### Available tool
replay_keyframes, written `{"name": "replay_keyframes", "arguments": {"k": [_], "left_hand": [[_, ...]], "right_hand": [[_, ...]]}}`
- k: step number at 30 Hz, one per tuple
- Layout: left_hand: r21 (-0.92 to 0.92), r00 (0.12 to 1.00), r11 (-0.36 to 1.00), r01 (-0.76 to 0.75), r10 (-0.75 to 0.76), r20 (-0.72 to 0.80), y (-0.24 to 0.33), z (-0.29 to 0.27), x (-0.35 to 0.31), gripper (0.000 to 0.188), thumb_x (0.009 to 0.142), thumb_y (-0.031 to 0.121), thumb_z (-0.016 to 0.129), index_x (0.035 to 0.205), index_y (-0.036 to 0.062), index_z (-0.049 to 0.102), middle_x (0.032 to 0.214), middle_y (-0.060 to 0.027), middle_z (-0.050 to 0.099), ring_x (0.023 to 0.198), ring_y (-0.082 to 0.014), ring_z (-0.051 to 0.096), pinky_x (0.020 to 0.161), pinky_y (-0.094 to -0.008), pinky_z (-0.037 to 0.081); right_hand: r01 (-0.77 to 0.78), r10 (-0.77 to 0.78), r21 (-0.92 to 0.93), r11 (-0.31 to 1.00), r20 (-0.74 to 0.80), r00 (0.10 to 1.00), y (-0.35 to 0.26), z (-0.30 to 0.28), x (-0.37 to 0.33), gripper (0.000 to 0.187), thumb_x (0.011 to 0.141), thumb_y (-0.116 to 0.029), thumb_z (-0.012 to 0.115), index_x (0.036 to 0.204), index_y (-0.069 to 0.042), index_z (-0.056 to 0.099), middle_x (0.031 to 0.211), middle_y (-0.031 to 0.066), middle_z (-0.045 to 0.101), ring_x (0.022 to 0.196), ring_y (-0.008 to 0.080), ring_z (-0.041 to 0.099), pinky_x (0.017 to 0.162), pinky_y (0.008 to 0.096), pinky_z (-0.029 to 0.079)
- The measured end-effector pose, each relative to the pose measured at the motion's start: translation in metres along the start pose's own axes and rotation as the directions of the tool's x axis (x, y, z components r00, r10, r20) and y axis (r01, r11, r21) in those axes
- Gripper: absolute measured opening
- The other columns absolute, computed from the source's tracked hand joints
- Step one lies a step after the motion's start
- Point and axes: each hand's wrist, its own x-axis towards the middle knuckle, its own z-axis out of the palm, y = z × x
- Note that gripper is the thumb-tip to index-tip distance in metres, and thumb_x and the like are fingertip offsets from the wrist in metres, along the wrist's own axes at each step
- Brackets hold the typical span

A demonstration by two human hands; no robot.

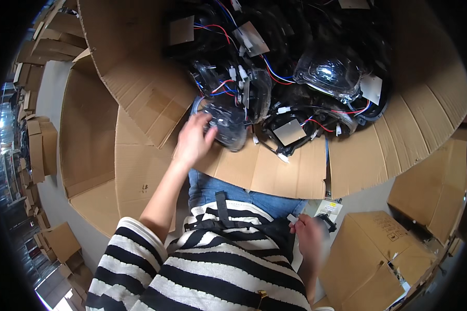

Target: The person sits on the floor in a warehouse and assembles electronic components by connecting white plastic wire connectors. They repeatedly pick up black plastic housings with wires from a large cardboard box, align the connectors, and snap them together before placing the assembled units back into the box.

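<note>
Here, the left hand point(195, 139) is at the near edge of a big open cardboard box point(135, 62) and touches a clear-fronted lamp point(227, 128), which lies at the box's near left side, just above the front flap point(244, 168). Its thumb and fingers are partway open and bent at the lamp's left edge; blur hides whether they have a firm hold. Farther in, more lamps point(329, 72) lie heaped together, with coloured wires point(321, 125), white plugs point(283, 110) and flat grey squares point(290, 132) among them. Low on the right, beside the striped shirt point(228, 269), the right hand point(307, 234) is blurred, its fingers curled in, with a small white piece point(292, 218) at their tips; I cannot tell whether they pinch it. A brown carton point(363, 254) stands to its right
</note>
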Motion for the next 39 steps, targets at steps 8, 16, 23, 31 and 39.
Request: {"name": "replay_keyframes", "arguments": {"k": [8, 16, 23, 31, 39], "left_hand": [[-0.119, 0.97, 0.967, -0.228, 0.236, 0.064, 0.017, 0.005, -0.029, 0.022, 0.073, 0.008, 0.052, 0.094, 0.0, 0.052, 0.095, -0.0168, 0.054, 0.089, -0.0322, 0.054, 0.075, -0.036, 0.046], [0.474, 0.853, 0.774, -0.419, 0.157, 0.498, -0.04, -0.01, 0.066, 0.037, 0.069, 0.014, 0.053, 0.104, 0.0021, 0.049, 0.102, -0.013, 0.052, 0.094, -0.0284, 0.053, 0.078, -0.0377, 0.045], [0.502, 0.701, 0.552, -0.666, 0.233, 0.674, -0.029, -0.024, 0.092, 0.046, 0.06, 0.037, 0.065, 0.091, 0.0036, 0.058, 0.089, -0.0114, 0.058, 0.089, -0.0264, 0.054, 0.075, -0.0381, 0.042], [0.389, 0.621, 0.656, -0.647, 0.156, 0.769, -0.002, -0.025, 0.038, 0.044, 0.068, 0.044, 0.057, 0.081, 0.0028, 0.057, 0.06, -0.0129, 0.058, 0.064, -0.028, 0.059, 0.064, -0.0377, 0.044], [0.376, 0.604, 0.482, -0.791, 0.523, 0.601, 0.015, -0.052, -0.049, 0.026, 0.069, 0.014, 0.051, 0.092, 0.0019, 0.054, 0.066, -0.0059, 0.057, 0.075, -0.0223, 0.058, 0.08, -0.0416, 0.038]], "right_hand": [[0.021, -0.02, -0.018, 1.0, 0.034, 0.999, -0.01, 0.009, 0.012, 0.012, 0.083, -0.002, 0.045, 0.074, 0.002, 0.052, 0.062, 0.0032, 0.051, 0.058, 0.0067, 0.048, 0.054, 0.0194, 0.038], [0.042, -0.036, -0.094, 0.995, 0.066, 0.997, 0.002, 0.011, 0.012, 0.011, 0.083, -0.003, 0.047, 0.075, 0.002, 0.053, 0.062, 0.0028, 0.052, 0.054, 0.0062, 0.046, 0.049, 0.0194, 0.035], [-0.015, 0.026, -0.103, 0.995, 0.106, 0.994, 0.001, 0.008, 0.011, 0.012, 0.084, -0.002, 0.043, 0.081, 0.005, 0.052, 0.065, 0.0034, 0.049, 0.062, 0.0089, 0.049, 0.062, 0.0225, 0.043], [0.068, -0.064, -0.095, 0.993, 0.044, 0.997, 0.003, 0.01, 0.014, 0.013, 0.082, -0.005, 0.046, 0.073, 0.002, 0.053, 0.059, 0.0013, 0.05, 0.05, 0.0048, 0.042, 0.046, 0.0195, 0.031], [0.085, -0.081, -0.092, 0.992, 0.05, 0.995, 0.002, 0.008, 0.017, 0.015, 0.082, -0.005, 0.045, 0.072, 0.003, 0.053, 0.058, 0.0012, 0.046, 0.05, 0.0048, 0.039, 0.046, 0.0203, 0.029]]}}
